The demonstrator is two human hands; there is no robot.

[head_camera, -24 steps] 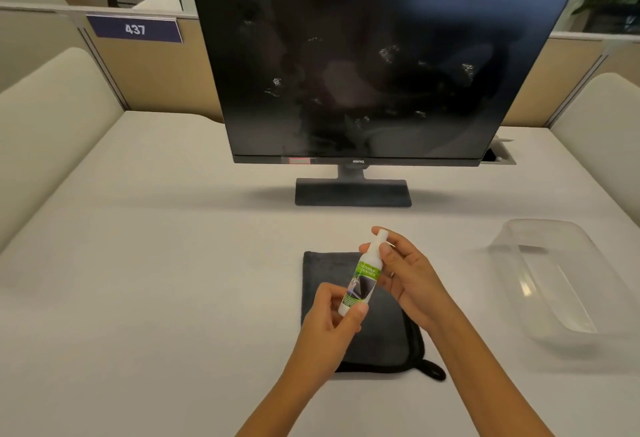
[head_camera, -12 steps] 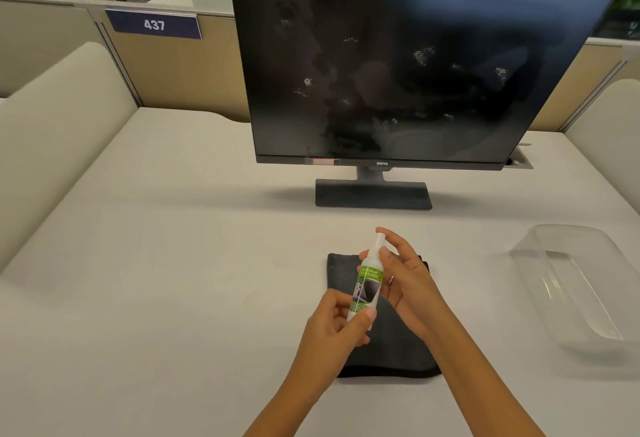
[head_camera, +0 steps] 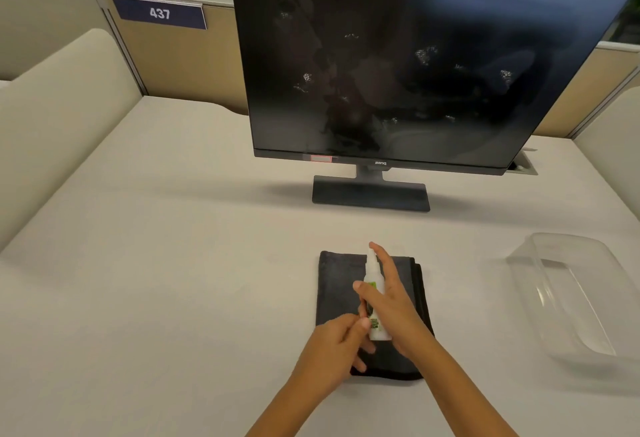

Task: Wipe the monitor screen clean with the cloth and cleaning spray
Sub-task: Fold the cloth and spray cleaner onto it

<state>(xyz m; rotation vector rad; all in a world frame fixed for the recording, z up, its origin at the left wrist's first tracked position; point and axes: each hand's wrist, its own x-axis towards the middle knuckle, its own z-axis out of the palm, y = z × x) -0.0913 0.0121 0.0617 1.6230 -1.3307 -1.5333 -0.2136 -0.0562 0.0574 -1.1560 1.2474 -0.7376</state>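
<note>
Monitor (head_camera: 412,66) stands upright on its dark base at the far side of the white table (head_camera: 166,263), its black screen switched off and dotted with pale smudges and specks across the middle and right. Near the front of the table, a dark grey folded cloth (head_camera: 337,284) lies flat, directly in front of the monitor base but well apart from it. Over the cloth both hands meet around a small white spray bottle (head_camera: 374,284) with a green label, held roughly upright with its nozzle end pointing away toward the screen. The right hand (head_camera: 391,301) wraps the bottle from the right, thumb across the label, index finger stretched up alongside the nozzle. The left hand (head_camera: 332,343) has its fingers (head_camera: 360,324) pinched narrow against the lower part of the bottle. To the right, near the table edge, sits a clear plastic tray (head_camera: 568,294), apart from the cloth. Behind the monitor a partition carries a blue plate (head_camera: 160,13) marked 437.
</note>
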